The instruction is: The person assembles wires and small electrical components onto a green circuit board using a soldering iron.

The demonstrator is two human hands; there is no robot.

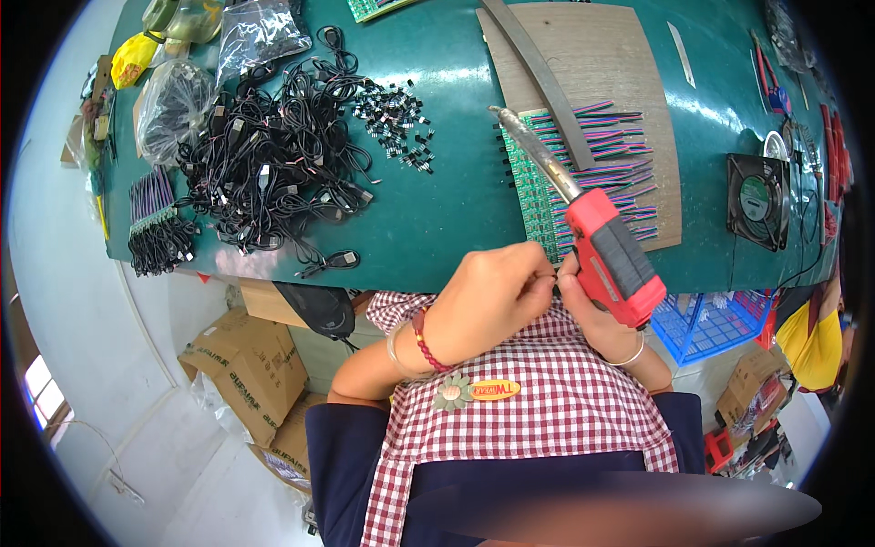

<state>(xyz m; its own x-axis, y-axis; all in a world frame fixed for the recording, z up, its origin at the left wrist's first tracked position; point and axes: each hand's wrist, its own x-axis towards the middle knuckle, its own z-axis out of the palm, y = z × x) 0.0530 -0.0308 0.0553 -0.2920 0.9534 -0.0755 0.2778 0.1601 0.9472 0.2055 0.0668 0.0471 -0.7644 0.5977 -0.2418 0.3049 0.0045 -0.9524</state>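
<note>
A red and black soldering gun (615, 260) slants up and away to the left, its long metal tip over a green circuit board panel (536, 196). My right hand (597, 321) is closed beneath the gun's body, around its partly hidden grip. Right beside it, my left hand (492, 296) is closed in a pinch, its fingertips meeting my right thumb at the table's near edge. Something small and dark shows between the fingertips, too little to name. Rows of coloured wires (629, 146) extend right from the panel, and a grey metal bar (551, 87) lies across them.
A brown board (592, 41) lies under the panel. Left of it are small black connectors (396, 118) and a heap of black USB cables (273, 146). A black fan (758, 201) stands at the right, above a blue basket (711, 326). Cardboard boxes (246, 369) sit below left.
</note>
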